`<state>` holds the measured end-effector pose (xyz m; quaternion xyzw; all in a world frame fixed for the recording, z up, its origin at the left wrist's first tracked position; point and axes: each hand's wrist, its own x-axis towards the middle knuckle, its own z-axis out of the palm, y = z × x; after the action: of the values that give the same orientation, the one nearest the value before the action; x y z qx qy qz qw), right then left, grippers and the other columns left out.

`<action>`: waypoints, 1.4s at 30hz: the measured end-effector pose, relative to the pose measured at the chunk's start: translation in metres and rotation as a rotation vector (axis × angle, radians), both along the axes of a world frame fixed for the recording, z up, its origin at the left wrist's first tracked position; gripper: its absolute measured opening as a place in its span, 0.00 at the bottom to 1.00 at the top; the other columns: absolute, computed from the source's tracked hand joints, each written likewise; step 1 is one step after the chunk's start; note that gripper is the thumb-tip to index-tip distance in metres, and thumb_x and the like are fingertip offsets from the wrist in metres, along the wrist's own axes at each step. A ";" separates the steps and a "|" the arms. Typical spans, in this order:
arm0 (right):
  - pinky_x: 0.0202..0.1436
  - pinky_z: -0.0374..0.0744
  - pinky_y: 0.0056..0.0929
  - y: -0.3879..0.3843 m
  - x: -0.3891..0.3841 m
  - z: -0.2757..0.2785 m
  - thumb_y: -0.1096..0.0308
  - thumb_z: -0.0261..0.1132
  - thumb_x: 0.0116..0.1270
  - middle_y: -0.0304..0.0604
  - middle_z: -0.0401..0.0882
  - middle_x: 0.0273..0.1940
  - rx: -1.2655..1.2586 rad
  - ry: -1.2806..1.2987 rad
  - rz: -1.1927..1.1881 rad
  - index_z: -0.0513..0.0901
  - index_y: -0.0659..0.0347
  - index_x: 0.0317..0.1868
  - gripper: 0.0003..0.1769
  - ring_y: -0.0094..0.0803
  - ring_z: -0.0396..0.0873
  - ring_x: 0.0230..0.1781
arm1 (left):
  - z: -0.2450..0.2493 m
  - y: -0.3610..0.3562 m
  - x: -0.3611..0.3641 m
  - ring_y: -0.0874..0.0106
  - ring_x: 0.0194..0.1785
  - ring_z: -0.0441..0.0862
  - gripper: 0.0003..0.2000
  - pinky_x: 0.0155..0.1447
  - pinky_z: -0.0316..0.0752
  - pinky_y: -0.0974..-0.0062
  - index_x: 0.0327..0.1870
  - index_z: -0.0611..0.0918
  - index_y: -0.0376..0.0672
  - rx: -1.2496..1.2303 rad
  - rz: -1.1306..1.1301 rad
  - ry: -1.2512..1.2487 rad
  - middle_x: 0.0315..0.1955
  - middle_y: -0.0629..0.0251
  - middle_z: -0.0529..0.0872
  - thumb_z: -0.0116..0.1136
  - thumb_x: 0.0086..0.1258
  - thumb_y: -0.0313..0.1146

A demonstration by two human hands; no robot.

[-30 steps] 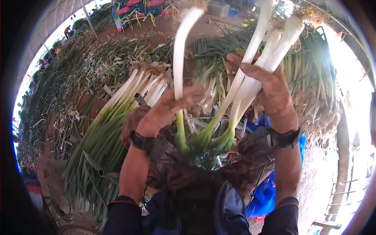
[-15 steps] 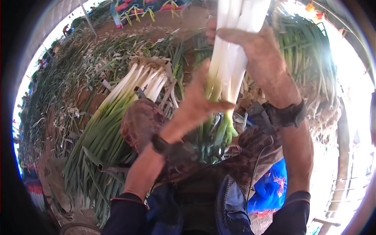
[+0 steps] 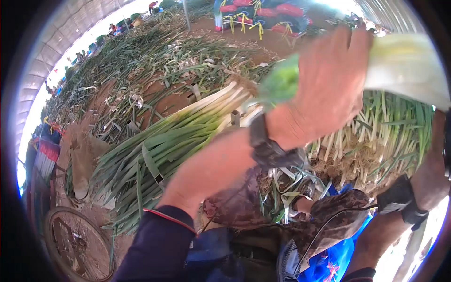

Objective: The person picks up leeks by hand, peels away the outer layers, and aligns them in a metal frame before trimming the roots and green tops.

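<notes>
A bundle of thick green onions (image 3: 404,68) is held up at the upper right, its white stalks toward the right edge and a blurred green end to the left. My left hand (image 3: 333,77) is closed around it near the green part. Close to the right edge, below the white stalks, is my right hand (image 3: 430,164); its fingers are dark and cut off by the rim of the view, so their grip is hidden. A pile of green onions (image 3: 183,136) lies over a metal frame at my left knee, roots pointing away to the upper right.
More green onions (image 3: 376,136) with earthy roots are heaped at the right. Trimmed leaves (image 3: 164,66) litter the ground ahead. A spoked wheel (image 3: 80,244) stands at lower left, blue plastic (image 3: 333,254) lies by my leg, and tied red-and-blue bundles (image 3: 258,14) are at the back.
The onion bundle has swung from upright in the middle to nearly level at the upper right. My left hand has risen and closed on it; my right hand has shifted to the right edge. The view has turned.
</notes>
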<state>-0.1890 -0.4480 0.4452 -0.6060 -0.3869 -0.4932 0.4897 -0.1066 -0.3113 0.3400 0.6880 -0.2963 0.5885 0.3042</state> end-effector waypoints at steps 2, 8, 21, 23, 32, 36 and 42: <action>0.55 0.87 0.48 -0.005 0.026 0.007 0.63 0.66 0.67 0.73 0.76 0.53 0.018 0.204 0.384 0.74 0.81 0.59 0.29 0.56 0.82 0.51 | 0.034 0.035 -0.019 0.54 0.30 0.81 0.18 0.32 0.73 0.56 0.44 0.75 0.34 0.115 0.165 -0.002 0.27 0.51 0.79 0.61 0.49 0.20; 0.70 0.72 0.42 0.022 0.125 -0.068 0.59 0.70 0.66 0.55 0.76 0.62 0.072 0.943 1.331 0.71 0.61 0.69 0.34 0.44 0.77 0.63 | 0.083 0.160 -0.048 0.74 0.29 0.74 0.16 0.29 0.74 0.81 0.52 0.71 0.36 0.650 0.668 0.231 0.30 0.62 0.78 0.53 0.64 0.14; 0.60 0.82 0.34 0.013 0.229 -0.398 0.68 0.65 0.69 0.50 0.83 0.53 -0.118 1.681 0.566 0.75 0.69 0.63 0.24 0.37 0.83 0.52 | -0.164 0.367 0.035 0.47 0.45 0.82 0.18 0.47 0.76 0.51 0.47 0.75 0.38 0.718 0.584 1.370 0.39 0.46 0.84 0.60 0.54 0.28; 0.60 0.81 0.33 0.021 0.225 -0.406 0.68 0.63 0.70 0.53 0.82 0.54 -0.090 1.753 0.521 0.73 0.72 0.64 0.25 0.38 0.83 0.52 | -0.186 0.351 0.061 0.46 0.49 0.81 0.22 0.50 0.73 0.51 0.50 0.76 0.39 0.479 0.538 1.568 0.40 0.46 0.84 0.62 0.50 0.28; 0.59 0.79 0.29 0.125 0.289 -0.458 0.67 0.63 0.73 0.48 0.82 0.54 -0.267 1.463 0.500 0.75 0.71 0.63 0.23 0.31 0.82 0.53 | -0.298 0.289 0.135 0.47 0.43 0.85 0.17 0.46 0.80 0.53 0.46 0.75 0.31 0.512 0.887 1.547 0.42 0.43 0.84 0.62 0.56 0.26; 0.65 0.74 0.39 0.170 0.308 -0.455 0.65 0.66 0.67 0.57 0.78 0.59 -0.586 1.019 0.290 0.77 0.65 0.62 0.24 0.46 0.77 0.59 | -0.310 0.295 0.140 0.47 0.46 0.84 0.26 0.44 0.80 0.53 0.52 0.72 0.31 0.503 0.946 1.572 0.44 0.45 0.83 0.68 0.50 0.23; 0.72 0.63 0.49 0.252 0.362 -0.467 0.57 0.69 0.64 0.59 0.61 0.72 -0.750 0.748 0.169 0.66 0.59 0.72 0.39 0.53 0.63 0.72 | -0.302 0.312 0.145 0.48 0.56 0.78 0.27 0.56 0.76 0.53 0.55 0.72 0.31 0.565 0.898 1.539 0.52 0.41 0.78 0.64 0.51 0.22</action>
<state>0.1734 -0.1957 -0.0222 -0.8405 -0.3831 -0.0304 0.3820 0.0385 0.0007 0.0379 0.9869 0.1482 -0.0605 -0.0178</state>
